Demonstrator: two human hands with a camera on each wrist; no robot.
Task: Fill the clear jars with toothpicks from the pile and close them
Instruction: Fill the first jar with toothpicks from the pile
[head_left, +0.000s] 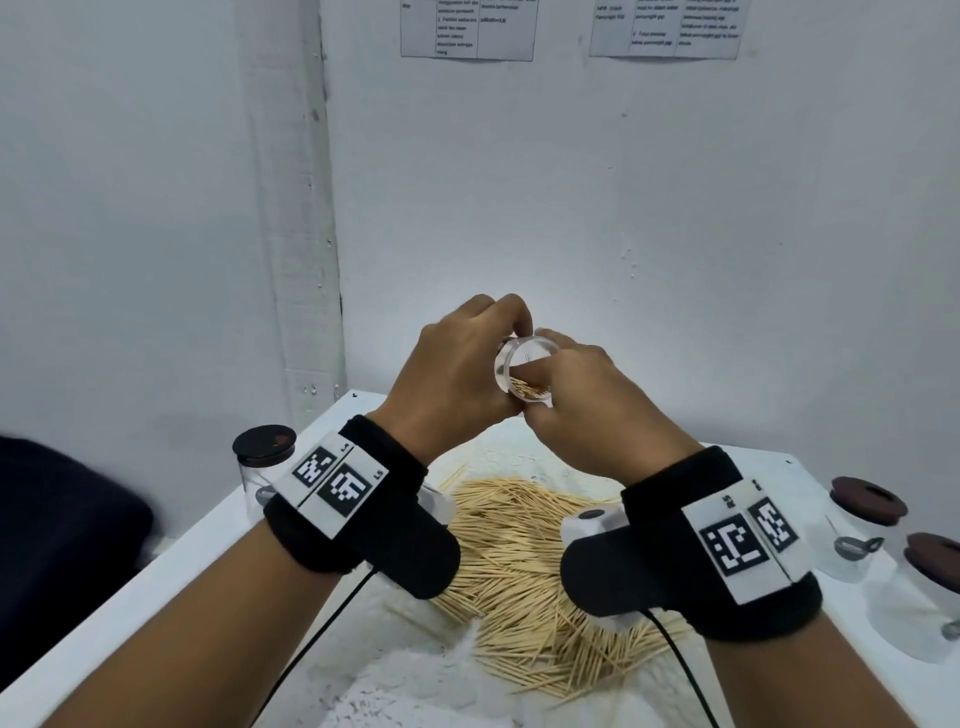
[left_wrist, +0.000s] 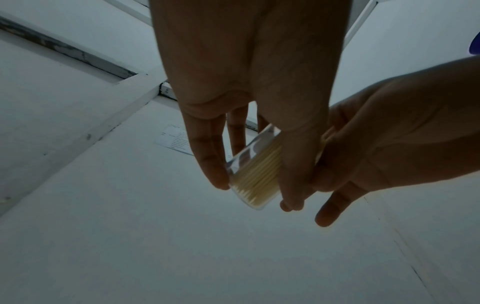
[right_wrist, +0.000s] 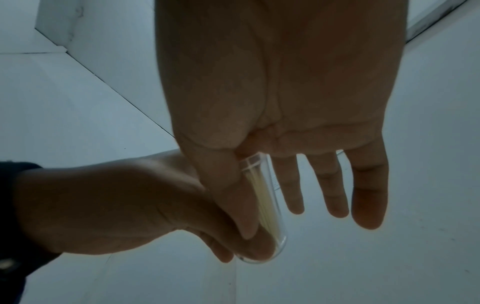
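Note:
I hold a clear jar (head_left: 511, 364) tilted above the table, its mouth turned toward me. My left hand (head_left: 498, 338) grips it from the left, fingers over the top; the left wrist view has finger and thumb either side of the jar (left_wrist: 249, 164). A layer of toothpicks (head_left: 527, 388) lies along its lower wall. My right hand (head_left: 527, 395) has its index finger inside the mouth on the toothpicks. The thumb lies along the outside of the jar (right_wrist: 270, 205) and the other fingers (right_wrist: 335, 195) are straight. The toothpick pile (head_left: 519, 551) lies on the table below my wrists.
A clear jar with a black lid (head_left: 262, 457) stands at the table's left edge. Two jars with brown lids (head_left: 865, 519) (head_left: 935, 571) stand at the right. The white table (head_left: 156, 571) meets a white wall, and a dark object (head_left: 62, 519) sits off its left side.

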